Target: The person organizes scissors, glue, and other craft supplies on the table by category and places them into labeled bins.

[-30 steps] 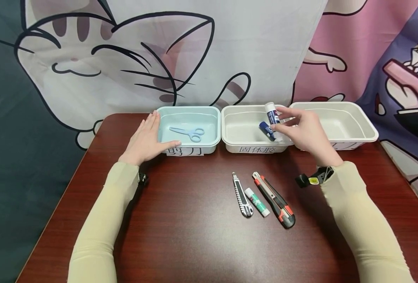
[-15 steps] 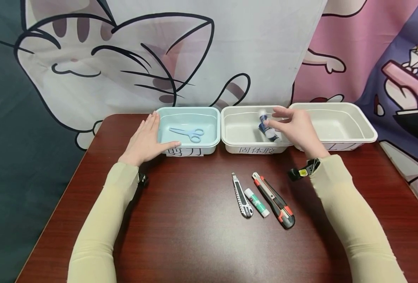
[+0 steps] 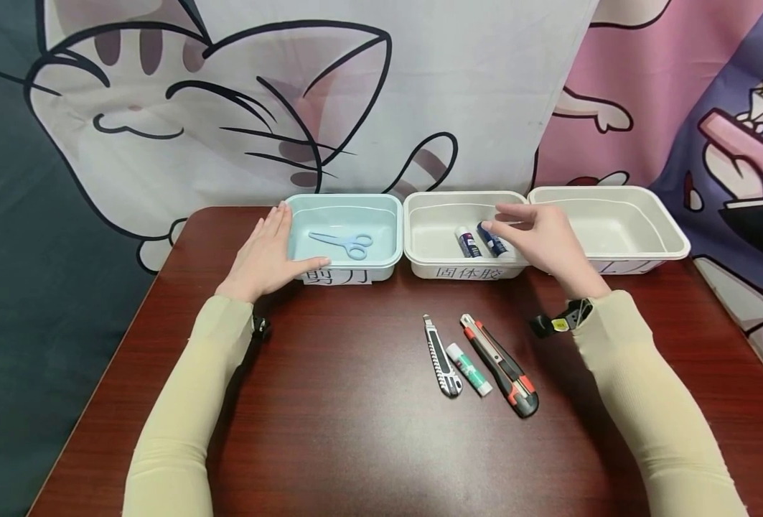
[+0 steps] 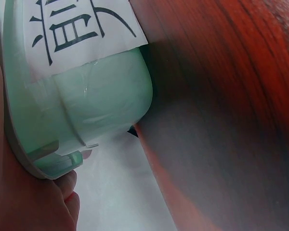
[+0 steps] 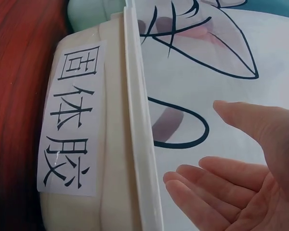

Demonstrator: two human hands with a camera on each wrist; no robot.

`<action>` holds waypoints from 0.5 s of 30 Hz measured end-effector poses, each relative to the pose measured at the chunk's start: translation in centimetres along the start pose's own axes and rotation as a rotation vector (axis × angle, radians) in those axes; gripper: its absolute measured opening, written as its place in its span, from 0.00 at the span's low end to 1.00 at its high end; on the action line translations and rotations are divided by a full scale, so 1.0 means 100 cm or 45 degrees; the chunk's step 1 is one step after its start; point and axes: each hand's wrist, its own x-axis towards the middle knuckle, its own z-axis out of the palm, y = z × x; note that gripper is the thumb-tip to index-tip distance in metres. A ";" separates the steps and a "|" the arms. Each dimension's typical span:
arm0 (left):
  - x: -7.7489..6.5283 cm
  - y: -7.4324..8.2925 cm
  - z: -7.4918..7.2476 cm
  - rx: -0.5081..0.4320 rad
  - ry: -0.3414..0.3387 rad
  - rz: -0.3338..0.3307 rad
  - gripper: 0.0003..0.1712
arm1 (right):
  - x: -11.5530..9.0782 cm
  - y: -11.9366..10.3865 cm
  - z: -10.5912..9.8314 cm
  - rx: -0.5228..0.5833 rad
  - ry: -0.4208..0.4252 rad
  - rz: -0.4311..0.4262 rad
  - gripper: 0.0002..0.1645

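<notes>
The green glue stick (image 3: 469, 370) lies on the table (image 3: 329, 431), axis eleven-to-five, at seven o'clock from the nearer right hand (image 3: 549, 240), its fingers parted and empty; the left hand (image 3: 266, 257) rests straight-fingered on the light-blue scissors bin (image 3: 375, 265).

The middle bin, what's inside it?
A white-capped blue tube and a second blue tube lie in the middle bin. The right hand covers part of its right end; that can't be seen.

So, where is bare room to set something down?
Bare table lies between left sleeve and small cutter, in front of the blue box; also inside the right box, where visible. Crowded: around the green stick, beside the large cutter.
</notes>
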 end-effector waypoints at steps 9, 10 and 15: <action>-0.001 0.001 -0.001 -0.007 -0.011 -0.004 0.74 | -0.010 -0.007 -0.006 0.011 0.022 -0.031 0.39; -0.001 0.001 -0.001 -0.008 -0.010 -0.003 0.74 | -0.011 -0.008 -0.006 0.016 0.024 -0.038 0.39; -0.001 0.001 -0.001 -0.006 -0.005 0.000 0.74 | -0.016 -0.011 -0.009 0.002 0.045 -0.098 0.36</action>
